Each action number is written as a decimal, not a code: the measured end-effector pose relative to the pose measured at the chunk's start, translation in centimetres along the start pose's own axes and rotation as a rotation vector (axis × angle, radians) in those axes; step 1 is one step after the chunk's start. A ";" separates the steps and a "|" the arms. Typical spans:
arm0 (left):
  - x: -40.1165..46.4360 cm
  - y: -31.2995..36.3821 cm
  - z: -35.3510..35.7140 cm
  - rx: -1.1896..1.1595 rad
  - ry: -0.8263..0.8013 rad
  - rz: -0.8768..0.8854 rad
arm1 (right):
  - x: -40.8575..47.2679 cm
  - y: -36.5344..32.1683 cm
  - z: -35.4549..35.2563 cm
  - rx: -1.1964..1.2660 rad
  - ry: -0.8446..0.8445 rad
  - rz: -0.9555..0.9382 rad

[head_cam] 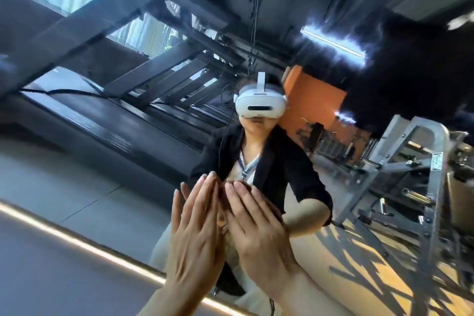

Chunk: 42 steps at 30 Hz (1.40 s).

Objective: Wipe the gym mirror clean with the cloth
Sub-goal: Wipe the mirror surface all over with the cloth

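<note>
Pressing hands: left hand (197, 228) and right hand (259, 233) lie side by side, fingers straight, flat toward the mirror (107, 187)
Cloth: dark brown cloth (222, 194) shows only as a sliver between and beyond the fingers, trapped against the glass; most of it is hidden by the hands
In the way: both hands cover the middle of the glass and part of the reflected torso
Mirror edge: lit strip (77, 244) runs slantwise along the lower left border
Reflection, near: person in a dark jacket (279, 167) wearing a white headset (260, 105)
Reflection, right: grey metal gym frame (410, 161) on a wooden floor (359, 259) with sunlit patches
Reflection, far: orange wall (313, 102), dark ceiling beams (154, 72), a tube light (333, 42)
</note>
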State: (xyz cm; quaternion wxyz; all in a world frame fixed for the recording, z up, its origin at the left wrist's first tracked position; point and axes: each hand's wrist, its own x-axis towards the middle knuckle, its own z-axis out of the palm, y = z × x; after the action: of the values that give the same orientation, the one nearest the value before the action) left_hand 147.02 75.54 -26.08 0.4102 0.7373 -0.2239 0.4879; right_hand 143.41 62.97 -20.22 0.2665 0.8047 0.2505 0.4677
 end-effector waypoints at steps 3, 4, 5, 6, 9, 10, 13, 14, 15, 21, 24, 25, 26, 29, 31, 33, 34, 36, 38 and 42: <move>-2.5 0.0 0.4 0.015 -0.048 -0.018 | 1.0 1.0 -0.7 0.006 0.019 0.076; -3.2 0.1 0.6 0.014 -0.065 -0.024 | 2.4 1.8 -1.1 0.001 0.085 0.196; -4.0 0.2 0.8 0.006 -0.081 -0.035 | 3.8 2.6 -1.5 -0.006 0.157 0.325; -4.9 0.2 1.0 -0.007 -0.095 -0.050 | 5.1 3.1 -1.6 -0.005 0.221 0.434; -6.8 -0.4 1.0 -0.027 -0.142 -0.095 | 4.7 1.2 -0.2 -0.008 0.278 0.461; -7.2 -0.7 0.9 -0.036 -0.154 -0.103 | 3.0 -0.3 0.7 0.005 0.240 0.397; -8.0 -1.4 0.6 -0.074 -0.183 -0.129 | -4.7 -5.5 3.0 0.018 0.011 0.171; -8.1 -1.5 0.5 -0.077 -0.187 -0.138 | -7.1 -6.6 3.3 0.013 -0.059 0.113; -8.2 -1.5 0.5 -0.079 -0.187 -0.142 | -8.6 -7.2 3.3 0.014 -0.107 0.079; -8.7 -0.3 1.1 -0.118 -0.163 -0.158 | -1.4 -3.4 1.2 0.069 0.163 0.491; -8.8 0.2 1.5 -0.113 -0.160 -0.178 | 0.1 -3.0 1.9 0.064 0.248 0.497; -8.9 0.3 1.6 -0.114 -0.161 -0.176 | -0.9 -3.6 2.5 0.059 0.226 0.440; -9.0 0.4 1.7 -0.118 -0.157 -0.173 | -2.4 -4.4 3.0 0.065 0.180 0.361; -9.1 0.5 1.7 -0.151 -0.135 -0.166 | -6.0 -5.2 3.0 0.048 0.015 0.100; -8.9 0.8 1.5 -0.169 -0.157 -0.124 | -6.1 -2.9 2.1 0.019 0.049 0.090; -8.4 1.2 1.4 -0.161 -0.199 -0.041 | -5.2 0.6 0.6 -0.017 0.133 0.204; -8.0 1.6 1.4 -0.150 -0.222 0.015 | -4.9 2.5 -0.3 -0.047 0.174 0.261; -6.7 2.6 1.6 -0.127 -0.246 0.142 | -5.7 6.3 -1.7 -0.115 0.229 0.316; -4.7 4.3 2.0 -0.129 -0.235 0.273 | -8.0 9.7 -3.1 -0.177 0.243 0.367; 1.2 8.7 2.9 -0.071 -0.147 0.554 | -11.3 16.3 -6.2 -0.280 0.380 0.675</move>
State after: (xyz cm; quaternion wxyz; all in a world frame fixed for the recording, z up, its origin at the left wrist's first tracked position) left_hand 142.70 68.37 -22.15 0.2697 0.6664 -0.4629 0.5185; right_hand 135.48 44.91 -13.81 0.1540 0.6971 -0.0488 0.6985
